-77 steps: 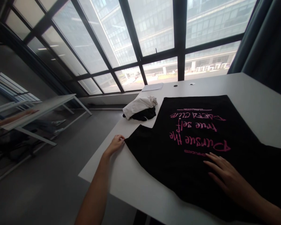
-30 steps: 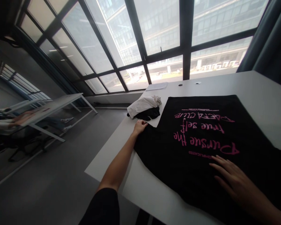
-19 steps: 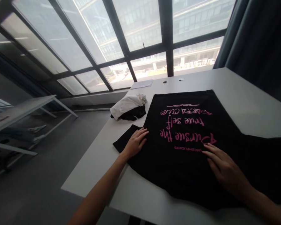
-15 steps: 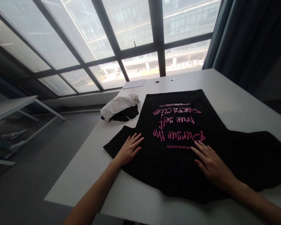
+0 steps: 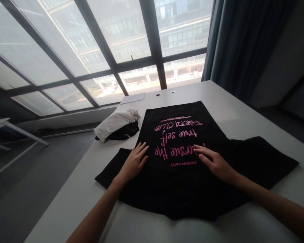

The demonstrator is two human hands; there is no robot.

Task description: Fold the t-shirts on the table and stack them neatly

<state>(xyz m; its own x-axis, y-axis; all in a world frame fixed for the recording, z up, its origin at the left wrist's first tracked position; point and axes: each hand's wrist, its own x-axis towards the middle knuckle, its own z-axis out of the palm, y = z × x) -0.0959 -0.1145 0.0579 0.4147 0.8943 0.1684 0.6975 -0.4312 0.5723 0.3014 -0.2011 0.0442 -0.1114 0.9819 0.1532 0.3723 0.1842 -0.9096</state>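
A black T-shirt (image 5: 177,189) lies spread on the white table (image 5: 73,189), its pink lettering upside down to me and its neck end nearest me. One sleeve points left, the other right. My left hand (image 5: 133,160) rests open on the shirt by the left sleeve, fingers stretched out. On the right of the print, my right hand (image 5: 215,163) lies open with its fingers extended over the first letter of a printed word. Neither hand grips the cloth.
A crumpled white and black pile of clothes (image 5: 118,125) sits beyond the left sleeve. Papers (image 5: 133,98) lie at the table's far edge, near two small round fittings. Windows stand behind, a dark curtain (image 5: 233,50) at the right, another table (image 5: 20,130) at left.
My right hand has slid a little up the print towards the hem, and its fingers now cover a letter. The left hand stays in about the same place. The view has turned right.
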